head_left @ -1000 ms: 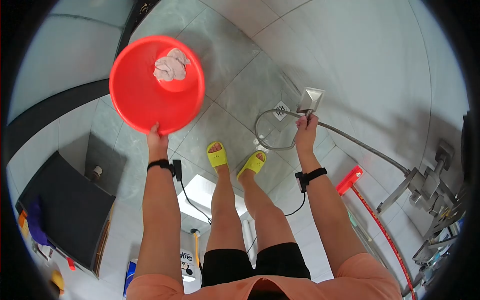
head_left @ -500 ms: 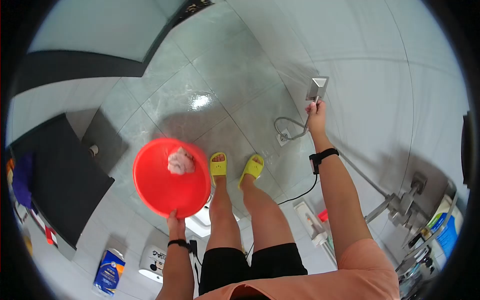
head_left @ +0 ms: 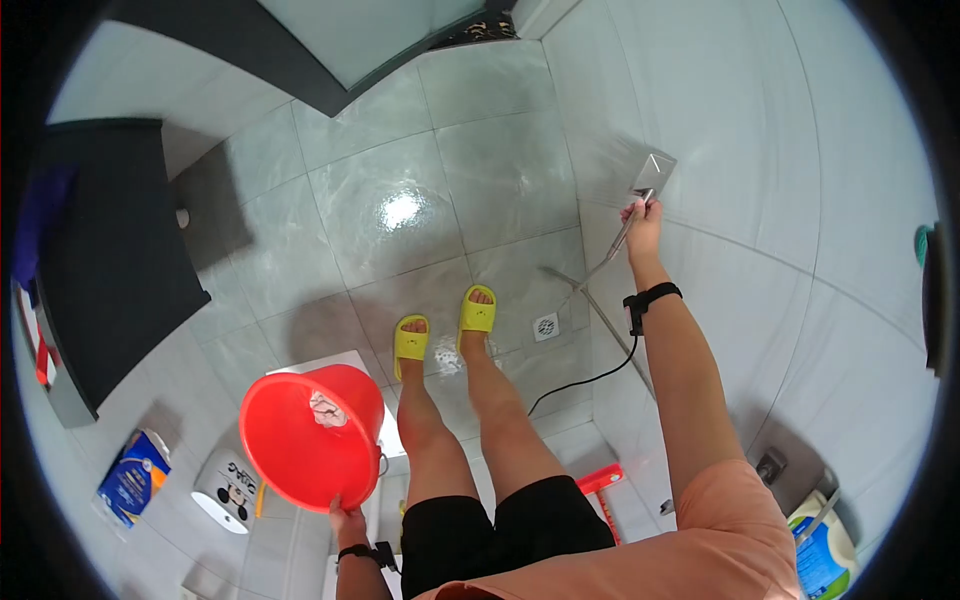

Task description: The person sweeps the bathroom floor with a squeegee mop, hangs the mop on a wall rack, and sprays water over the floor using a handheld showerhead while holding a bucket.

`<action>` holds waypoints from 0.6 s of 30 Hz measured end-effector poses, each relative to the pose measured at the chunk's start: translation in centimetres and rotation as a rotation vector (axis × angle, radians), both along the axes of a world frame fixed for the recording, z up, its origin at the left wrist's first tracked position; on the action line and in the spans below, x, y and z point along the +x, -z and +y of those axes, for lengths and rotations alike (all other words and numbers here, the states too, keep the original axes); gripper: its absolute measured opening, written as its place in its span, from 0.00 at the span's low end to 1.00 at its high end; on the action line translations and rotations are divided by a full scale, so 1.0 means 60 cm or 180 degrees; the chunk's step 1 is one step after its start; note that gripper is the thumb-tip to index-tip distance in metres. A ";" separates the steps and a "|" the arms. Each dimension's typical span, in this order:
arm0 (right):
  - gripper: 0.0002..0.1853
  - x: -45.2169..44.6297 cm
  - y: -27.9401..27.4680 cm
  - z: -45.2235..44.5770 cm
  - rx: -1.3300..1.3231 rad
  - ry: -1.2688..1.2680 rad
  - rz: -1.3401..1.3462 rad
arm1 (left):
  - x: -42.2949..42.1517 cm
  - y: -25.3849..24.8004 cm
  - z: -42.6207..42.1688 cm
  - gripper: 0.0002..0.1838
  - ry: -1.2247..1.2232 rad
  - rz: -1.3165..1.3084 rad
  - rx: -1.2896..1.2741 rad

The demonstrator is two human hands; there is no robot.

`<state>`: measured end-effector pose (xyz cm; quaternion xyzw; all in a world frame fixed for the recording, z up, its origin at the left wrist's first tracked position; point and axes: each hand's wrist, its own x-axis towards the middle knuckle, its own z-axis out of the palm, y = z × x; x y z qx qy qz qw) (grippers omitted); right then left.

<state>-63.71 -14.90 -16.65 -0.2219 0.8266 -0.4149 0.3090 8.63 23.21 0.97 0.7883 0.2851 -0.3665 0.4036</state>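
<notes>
My left hand (head_left: 348, 525) is closed on the near rim of a red bucket (head_left: 310, 465), which is tilted so that its inside faces me. A crumpled pale pinkish cloth (head_left: 328, 409) lies in it, against the far side. In my right hand (head_left: 645, 230), held out by the wall, is the handle of a square metal shower head (head_left: 655, 175). Its metal hose (head_left: 612, 255) runs down from the hand towards the floor. Whether water flows from the shower head I cannot tell.
Yellow slippers (head_left: 478, 310) are on my feet on the wet tiled floor (head_left: 385, 165). A floor drain (head_left: 545, 327) lies to their right. A black-topped cabinet (head_left: 120, 260) stands at left, and a dark-framed glass door (head_left: 370, 40) is ahead. A black cable (head_left: 580, 384) hangs from my right wrist.
My view has turned, and the feet have shifted on the floor. The bucket has moved lower in view, closer to my body. The shower head is turned differently and its hose hangs straighter.
</notes>
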 end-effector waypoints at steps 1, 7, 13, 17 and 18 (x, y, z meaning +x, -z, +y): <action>0.09 -0.003 -0.004 -0.017 0.0053 -0.0044 0.0076 | -0.010 -0.005 0.014 0.25 -0.0041 -0.0022 -0.0040; 0.11 -0.025 -0.018 -0.097 0.0154 -0.0301 0.0451 | -0.050 -0.005 0.094 0.26 -0.0332 0.0104 -0.0411; 0.13 -0.040 -0.029 -0.152 0.0181 -0.0121 0.0793 | -0.099 0.002 0.124 0.25 -0.0405 0.0108 -0.0365; 0.13 -0.041 -0.035 -0.173 0.0197 -0.0078 0.0767 | -0.082 0.030 0.201 0.24 -0.0494 0.0380 -0.0296; 0.13 -0.040 -0.042 -0.178 0.0188 -0.0094 0.0774 | -0.098 0.020 0.183 0.24 -0.0496 0.0305 -0.0272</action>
